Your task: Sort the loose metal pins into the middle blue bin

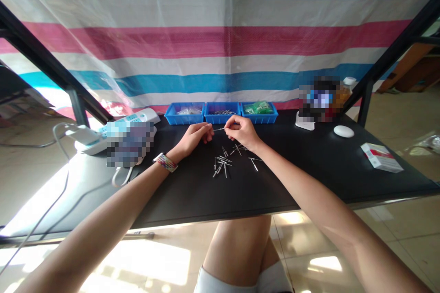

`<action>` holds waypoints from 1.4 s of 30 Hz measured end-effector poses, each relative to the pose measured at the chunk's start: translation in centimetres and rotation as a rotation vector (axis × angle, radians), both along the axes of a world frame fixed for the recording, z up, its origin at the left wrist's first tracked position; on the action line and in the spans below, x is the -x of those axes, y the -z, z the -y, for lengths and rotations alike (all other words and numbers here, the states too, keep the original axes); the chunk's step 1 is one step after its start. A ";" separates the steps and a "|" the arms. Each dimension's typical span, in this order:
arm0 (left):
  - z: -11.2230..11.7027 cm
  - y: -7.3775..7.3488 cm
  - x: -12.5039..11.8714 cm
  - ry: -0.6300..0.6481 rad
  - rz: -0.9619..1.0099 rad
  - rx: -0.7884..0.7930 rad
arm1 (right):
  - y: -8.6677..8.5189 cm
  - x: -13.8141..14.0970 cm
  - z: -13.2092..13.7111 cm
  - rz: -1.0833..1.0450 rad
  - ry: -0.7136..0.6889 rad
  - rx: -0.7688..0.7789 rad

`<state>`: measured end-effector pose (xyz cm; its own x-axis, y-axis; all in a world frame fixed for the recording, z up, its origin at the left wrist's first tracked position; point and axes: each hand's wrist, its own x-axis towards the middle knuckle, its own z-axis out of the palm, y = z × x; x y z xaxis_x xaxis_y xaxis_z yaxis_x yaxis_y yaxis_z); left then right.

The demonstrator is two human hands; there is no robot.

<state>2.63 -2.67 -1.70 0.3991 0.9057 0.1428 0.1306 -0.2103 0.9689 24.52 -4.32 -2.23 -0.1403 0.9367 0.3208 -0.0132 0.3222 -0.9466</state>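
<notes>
Both hands meet at table (309, 178) centre. The left hand (194, 136) and right hand (242, 130) each close their fingers on one thin metal pin (220, 129), held level between them. Loose pins (225, 161) lie scattered at 6 o'clock; three blue trays (221, 119) stand at 12 o'clock, apparently part-filled.

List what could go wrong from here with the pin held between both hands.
1. The thin metal pin is pinched only at the fingertips of the left hand and right hand; it could slip.
2. A dropped pin might get lost among the loose pins on the black table.
</notes>
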 end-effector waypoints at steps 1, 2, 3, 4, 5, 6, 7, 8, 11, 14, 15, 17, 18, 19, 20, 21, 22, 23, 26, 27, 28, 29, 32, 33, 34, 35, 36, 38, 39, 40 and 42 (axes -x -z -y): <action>0.0 0.0 0.0 -0.004 -0.012 -0.005 | 0.0 0.0 0.0 0.008 0.000 -0.004; 0.1 -0.1 -0.1 -0.008 -0.024 -0.012 | 0.0 0.0 0.0 0.014 -0.001 -0.008; 0.1 -0.2 -0.1 -0.012 -0.033 -0.019 | 0.0 0.0 0.1 0.017 -0.001 -0.011; 0.2 -0.3 -0.2 -0.015 -0.040 -0.027 | 0.0 0.0 0.1 0.019 0.000 -0.011; 0.3 -0.3 -0.2 -0.013 -0.044 -0.032 | 0.0 0.0 0.1 0.020 0.002 -0.008; 0.3 -0.4 -0.2 -0.010 -0.045 -0.037 | 0.0 0.0 0.1 0.021 0.003 -0.004; 0.4 -0.5 -0.2 -0.007 -0.044 -0.043 | 0.0 0.0 0.1 0.021 0.003 0.001; 0.5 -0.5 -0.2 -0.004 -0.043 -0.049 | 0.0 0.1 0.1 0.021 0.001 0.007; 0.5 -0.5 -0.2 -0.011 -0.046 -0.067 | -0.2 0.0 0.2 0.004 -0.006 0.025; 0.4 -0.3 -0.1 -0.028 -0.023 -0.055 | -0.4 0.0 0.2 -0.035 0.000 0.055; 0.4 -0.3 -0.1 -0.035 -0.006 -0.048 | -0.4 0.0 0.1 -0.051 0.000 0.071; 0.4 -0.4 -0.2 -0.050 0.028 -0.038 | -0.5 -0.1 0.1 -0.082 -0.013 0.107; 0.4 -0.4 -0.2 -0.059 0.041 -0.037 | -0.5 -0.2 0.1 -0.096 -0.021 0.123; 0.5 -0.5 -0.3 -0.069 0.050 -0.036 | -0.5 -0.2 0.0 -0.105 -0.030 0.139; 0.5 -0.6 -0.3 -0.079 0.056 -0.037 | -0.4 -0.2 0.0 -0.108 -0.038 0.154; 0.6 -0.7 -0.4 -0.091 0.062 -0.038 | -0.4 -0.2 0.0 -0.104 -0.042 0.166; 0.6 -0.7 -0.4 -0.103 0.069 -0.040 | -0.4 -0.2 0.0 -0.093 -0.045 0.177; 0.7 -0.8 -0.4 -0.115 0.078 -0.043 | -0.4 -0.2 0.0 -0.078 -0.047 0.187; 0.7 -0.8 -0.5 -0.139 0.098 -0.048 | -0.4 -0.1 0.0 -0.040 -0.058 0.199; 0.7 -0.8 -0.5 -0.143 0.100 -0.050 | -0.4 -0.1 0.0 -0.035 -0.062 0.199; 0.7 -0.8 -0.5 -0.147 0.098 -0.052 | -0.4 -0.1 0.0 -0.034 -0.067 0.198; 0.7 -0.9 -0.5 -0.148 0.096 -0.054 | -0.5 -0.1 0.1 -0.035 -0.070 0.193; 0.8 -0.9 -0.5 -0.140 0.097 -0.052 | -0.5 -0.2 0.1 -0.038 -0.074 0.159; 0.8 -1.0 -0.5 -0.134 0.098 -0.043 | -0.5 -0.2 0.1 -0.038 -0.074 0.138; 0.8 -0.9 -0.5 -0.127 0.099 -0.032 | -0.5 -0.2 0.1 -0.039 -0.073 0.115; 0.7 -0.9 -0.4 -0.122 0.100 -0.020 | -0.5 -0.3 0.1 -0.039 -0.069 0.091; 0.7 -0.9 -0.3 -0.115 0.103 -0.010 | -0.5 -0.3 0.1 -0.041 -0.062 0.070; 0.5 -0.7 -0.2 -0.096 0.104 0.005 | -0.5 -0.3 0.1 -0.047 -0.046 0.035; 0.5 -0.7 -0.1 -0.087 0.102 0.011 | -0.5 -0.3 0.1 -0.052 -0.040 0.020; 0.4 -0.6 -0.1 -0.079 0.096 0.017 | -0.5 -0.3 0.2 -0.057 -0.036 0.008; 0.3 -0.5 0.0 -0.066 0.077 0.029 | -0.5 -0.3 0.2 -0.062 -0.031 -0.010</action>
<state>2.65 -2.95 -1.20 0.3275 0.9338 0.1437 0.0682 -0.1751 0.9822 24.78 -4.51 -1.72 -0.1488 0.9290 0.3388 -0.0817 0.3299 -0.9405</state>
